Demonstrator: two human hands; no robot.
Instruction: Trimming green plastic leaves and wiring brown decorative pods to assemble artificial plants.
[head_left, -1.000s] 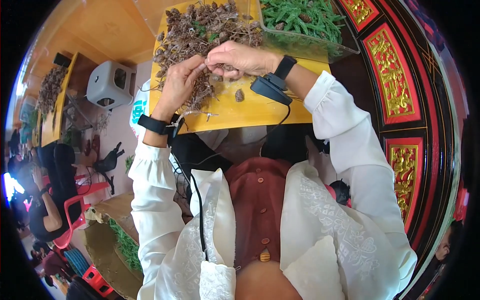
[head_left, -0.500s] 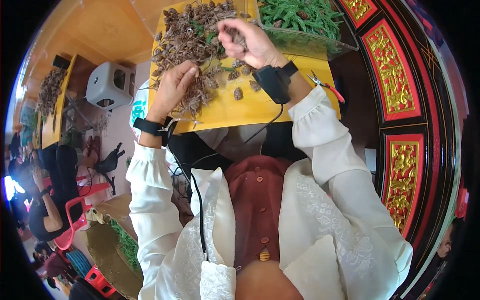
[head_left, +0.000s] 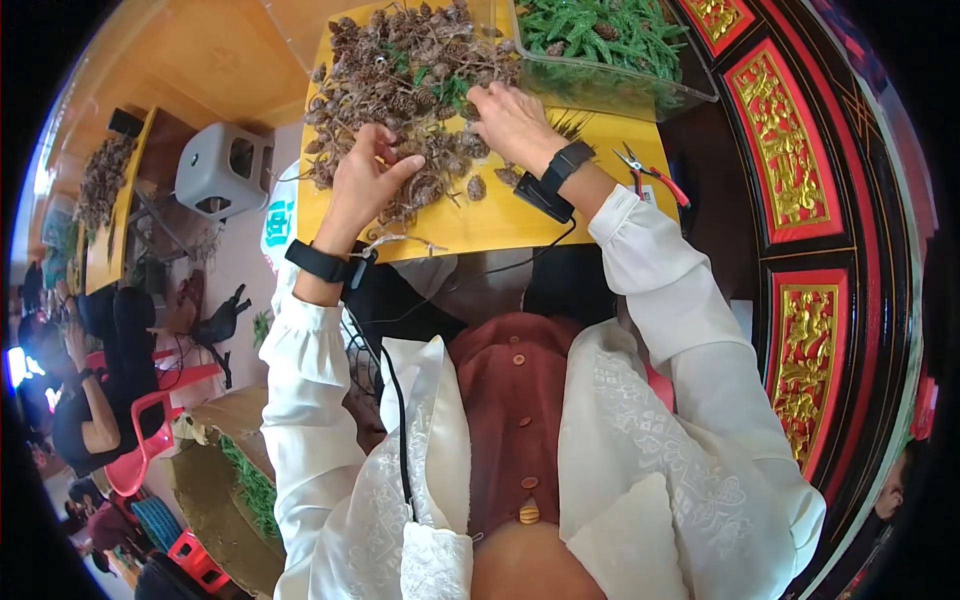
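A heap of brown pine cones [head_left: 360,60], many on thin stems with a few green bits, covers much of the yellow table [head_left: 450,232]. My left hand [head_left: 368,180] is over the heap's near left part, palm turned inward. Its thumb stands apart from the bent fingers, and I see nothing held. At the heap's right side my right hand [head_left: 512,125] reaches down, back upward, fingertips and thumb apart among the cones beside a green sprig [head_left: 455,90]. Its palm is hidden. A single cone [head_left: 476,188] lies on the bare table near it.
A clear plastic bin [head_left: 610,80] of green artificial pine sprigs [head_left: 600,35] stands at the far right. Red-handled pliers [head_left: 650,178] lie at the table's right edge. A grey stool [head_left: 222,170] stands left; carved red-and-gold panels [head_left: 785,140] line the right. A cable runs from my right wrist.
My right hand has come down from above the heap, where it held a pine cone, to the cones at the right. My left hand's pinched fingers have spread.
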